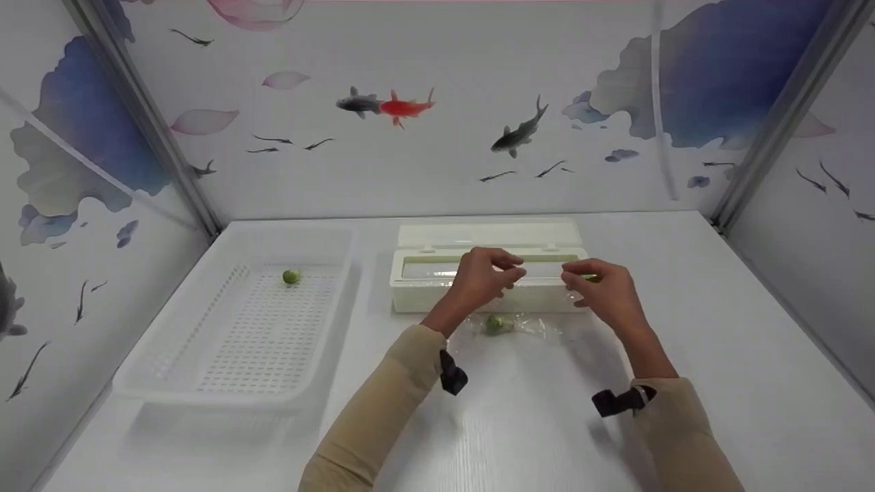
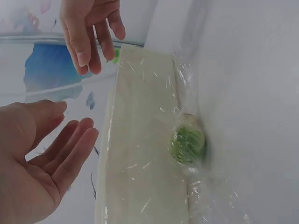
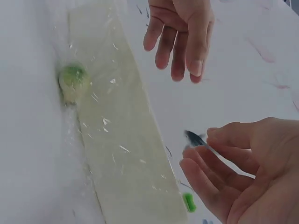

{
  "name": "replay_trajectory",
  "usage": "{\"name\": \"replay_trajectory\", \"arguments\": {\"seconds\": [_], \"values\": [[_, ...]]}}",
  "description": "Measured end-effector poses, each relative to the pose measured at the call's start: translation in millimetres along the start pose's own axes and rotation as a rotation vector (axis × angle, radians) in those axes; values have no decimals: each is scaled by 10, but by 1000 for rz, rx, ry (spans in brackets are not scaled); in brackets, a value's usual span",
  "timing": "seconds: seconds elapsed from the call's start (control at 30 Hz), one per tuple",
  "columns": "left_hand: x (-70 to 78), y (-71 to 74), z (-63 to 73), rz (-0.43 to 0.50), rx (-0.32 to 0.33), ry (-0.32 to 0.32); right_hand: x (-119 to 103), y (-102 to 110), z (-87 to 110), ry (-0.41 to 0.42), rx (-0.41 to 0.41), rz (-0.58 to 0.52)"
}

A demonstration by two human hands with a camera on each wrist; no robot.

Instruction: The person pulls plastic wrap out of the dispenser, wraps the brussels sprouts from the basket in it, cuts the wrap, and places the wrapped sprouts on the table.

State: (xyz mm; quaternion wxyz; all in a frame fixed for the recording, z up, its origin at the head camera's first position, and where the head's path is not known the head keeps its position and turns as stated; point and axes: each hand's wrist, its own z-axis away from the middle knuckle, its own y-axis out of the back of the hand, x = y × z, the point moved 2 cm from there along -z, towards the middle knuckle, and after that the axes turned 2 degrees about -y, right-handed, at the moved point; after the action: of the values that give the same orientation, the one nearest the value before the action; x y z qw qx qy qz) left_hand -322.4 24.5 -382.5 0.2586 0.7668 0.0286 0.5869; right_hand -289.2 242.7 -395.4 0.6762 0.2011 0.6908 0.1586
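Observation:
Over the front of a cream cling film dispenser (image 1: 489, 297) my left hand (image 1: 482, 279) hovers with its thumb and fingers apart. My right hand (image 1: 607, 290) is near the box's right end, fingers loosely bent and a gap showing between thumb and fingertips in the right wrist view. Neither hand visibly holds anything. Clear cling film (image 2: 145, 163) hangs down the box's front onto the table. A green Brussels sprout (image 2: 188, 140) lies against the foot of the box, with film around it; whether it is fully wrapped I cannot tell.
To the left stands a white perforated basket (image 1: 130, 383) with one Brussels sprout (image 1: 292, 277) inside. The dispenser's lid (image 1: 489, 234) is raised at the back. A small green piece (image 3: 188, 202) shows at the box's right end. Printed panels enclose the white table (image 1: 519, 437).

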Motion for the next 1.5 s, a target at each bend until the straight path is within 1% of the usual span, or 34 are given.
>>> {"name": "replay_trajectory", "arguments": {"seconds": [0.07,0.13,0.2,0.3,0.4,0.57,0.73,0.83,1.0,1.1,1.3,1.4,1.5], "values": [[28,-47,-45,33,-3,-22,58,106,-9,16,60,14],[35,-104,-89,34,-7,-48,136,189,-20,35,103,36],[32,-164,-130,21,-2,-71,218,242,-40,46,128,60],[20,-257,-198,-25,28,-104,346,261,-83,55,120,107],[9,-358,-256,-64,53,-113,456,235,-122,36,68,140],[9,-547,-329,-142,44,-108,595,185,-164,-5,-32,126],[13,-716,-377,-207,62,-110,672,143,-188,-9,-73,98],[11,-801,-378,-271,79,-98,717,121,-190,-6,-70,56],[18,-918,-384,-378,105,-76,751,103,-191,20,-37,-14],[29,-982,-398,-426,123,-60,747,98,-197,39,-22,-16],[37,-1091,-429,-539,183,-35,740,97,-209,56,-11,9],[45,-1112,-433,-555,203,-20,736,98,-214,49,-8,-2],[54,-1108,-434,-536,219,-25,722,107,-219,45,-9,-11]]}}
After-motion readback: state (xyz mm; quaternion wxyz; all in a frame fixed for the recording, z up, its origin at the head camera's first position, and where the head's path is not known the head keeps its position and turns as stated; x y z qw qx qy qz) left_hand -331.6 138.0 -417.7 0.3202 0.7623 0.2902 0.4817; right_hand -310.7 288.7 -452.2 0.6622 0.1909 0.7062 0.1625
